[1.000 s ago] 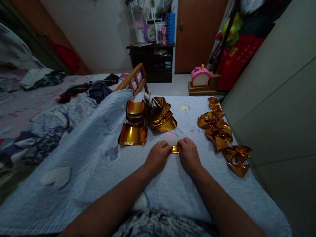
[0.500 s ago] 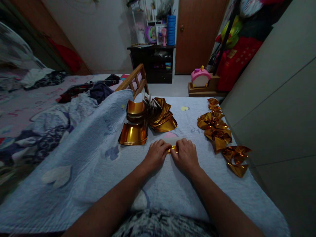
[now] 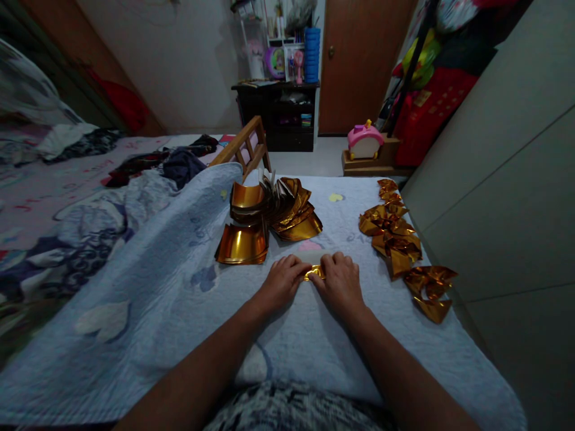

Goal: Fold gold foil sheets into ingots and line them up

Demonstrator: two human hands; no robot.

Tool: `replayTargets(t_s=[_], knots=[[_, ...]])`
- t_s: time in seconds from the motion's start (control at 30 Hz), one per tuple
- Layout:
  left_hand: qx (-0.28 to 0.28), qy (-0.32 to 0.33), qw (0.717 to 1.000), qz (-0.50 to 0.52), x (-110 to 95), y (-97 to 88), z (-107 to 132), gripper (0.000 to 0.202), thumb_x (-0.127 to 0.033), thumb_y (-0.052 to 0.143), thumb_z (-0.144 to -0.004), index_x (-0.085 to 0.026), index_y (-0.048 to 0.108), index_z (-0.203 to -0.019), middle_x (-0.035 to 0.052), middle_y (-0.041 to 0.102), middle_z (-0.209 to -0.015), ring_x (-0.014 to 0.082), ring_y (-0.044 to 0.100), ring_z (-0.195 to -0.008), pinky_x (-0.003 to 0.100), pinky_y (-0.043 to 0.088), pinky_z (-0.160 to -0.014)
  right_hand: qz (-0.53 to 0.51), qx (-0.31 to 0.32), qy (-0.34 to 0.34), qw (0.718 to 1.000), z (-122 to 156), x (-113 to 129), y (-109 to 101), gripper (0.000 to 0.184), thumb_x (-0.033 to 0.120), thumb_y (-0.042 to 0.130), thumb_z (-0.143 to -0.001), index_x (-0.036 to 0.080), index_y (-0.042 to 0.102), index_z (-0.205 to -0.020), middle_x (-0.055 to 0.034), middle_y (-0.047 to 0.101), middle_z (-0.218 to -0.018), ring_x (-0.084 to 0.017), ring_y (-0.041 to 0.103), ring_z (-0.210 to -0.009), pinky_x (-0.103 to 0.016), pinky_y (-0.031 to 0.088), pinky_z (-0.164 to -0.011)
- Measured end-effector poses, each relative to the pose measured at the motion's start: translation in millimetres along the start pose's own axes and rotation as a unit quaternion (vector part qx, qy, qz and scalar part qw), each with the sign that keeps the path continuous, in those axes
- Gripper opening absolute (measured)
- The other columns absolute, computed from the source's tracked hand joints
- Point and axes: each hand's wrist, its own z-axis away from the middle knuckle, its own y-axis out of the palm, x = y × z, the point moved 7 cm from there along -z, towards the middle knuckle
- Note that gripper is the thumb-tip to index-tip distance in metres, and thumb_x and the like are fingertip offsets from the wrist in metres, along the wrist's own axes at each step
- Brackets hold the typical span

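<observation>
Gold foil paper [image 3: 315, 273] lies on the pale blue blanket [image 3: 309, 347], a narrow shiny band showing between the left hand [image 3: 283, 280] and right hand [image 3: 338, 281], whose bent fingers grip its ends. Stacked gold sheets [image 3: 242, 242] fan out beyond; folded gold pieces [image 3: 398, 242] lie well right.

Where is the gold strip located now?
In the head view, the gold strip is below and right of centre, between the left hand and right hand, over the blue blanket.
</observation>
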Motion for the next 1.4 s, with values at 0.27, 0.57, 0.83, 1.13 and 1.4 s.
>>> replayTargets(t_s=[0.27, 0.57, 0.83, 1.13, 1.4], knots=[[0.0, 0.02, 1.0, -0.002, 0.8, 0.4, 1.5, 0.03, -0.021, 0.054, -0.098, -0.024, 0.067, -0.125, 0.0069, 0.061, -0.106, 0.0229, 0.056, -0.102, 0.038, 0.044, -0.09, -0.001, -0.024, 0.024, 0.999, 3.5, -29.2, -3.7, 0.034, 0.048, 0.075, -0.083, 0.024, 0.064, -0.104, -0.0086, 0.057, -0.103, -0.028, 0.049, -0.094, -0.036, 0.031, -0.076], [-0.006, 0.028, 0.999, -0.021, -1.0, 0.1, 2.6, 0.033, -0.019, 0.051, -0.098, -0.025, 0.068, -0.126, 0.0074, 0.061, -0.105, 0.0231, 0.055, -0.101, 0.038, 0.044, -0.088, -0.031, -0.018, 0.022, 0.999, 0.9, -60.2, -0.3, 0.034, 0.041, 0.076, -0.081, 0.025, 0.062, -0.108, -0.0076, 0.056, -0.102, -0.028, 0.05, -0.094, -0.034, 0.029, -0.074], [-0.021, 0.048, 0.993, -0.101, -10.5, -0.8, 4.8, 0.03, -0.023, 0.053, -0.099, -0.025, 0.067, -0.126, 0.0077, 0.063, -0.105, 0.0225, 0.055, -0.095, 0.037, 0.044, -0.082, -0.118, -0.127, -0.046, 0.984, 6.5, -32.6, -25.9, 0.009, 0.017, 0.063, -0.086, 0.02, 0.065, -0.094, -0.0073, 0.06, -0.1, -0.026, 0.049, -0.097, -0.038, 0.033, -0.083], [-0.026, 0.089, 0.974, -0.208, -25.2, 2.3, 6.1, 0.023, -0.025, 0.057, -0.098, -0.023, 0.066, -0.119, 0.0072, 0.066, -0.101, 0.023, 0.058, -0.094, 0.038, 0.048, -0.083, -0.181, -0.004, -0.168, 0.969, 6.3, 0.7, -2.3, 0.02, 0.015, 0.054, -0.095, 0.02, 0.072, -0.096, -0.0064, 0.066, -0.097, -0.021, 0.055, -0.093, -0.033, 0.041, -0.086], [-0.02, 0.153, 0.965, -0.211, -46.8, 5.0, 19.9, 0.024, -0.015, 0.051, -0.099, -0.012, 0.063, -0.119, 0.0141, 0.07, -0.12, 0.0258, 0.065, -0.112, 0.039, 0.055, -0.091, -0.161, -0.001, -0.159, 0.974, 2.3, -1.7, 0.3, 0.016, 0.016, 0.061, -0.094, 0.022, 0.075, -0.097, -0.0057, 0.068, -0.096, -0.02, 0.058, -0.093, -0.032, 0.043, -0.084]])
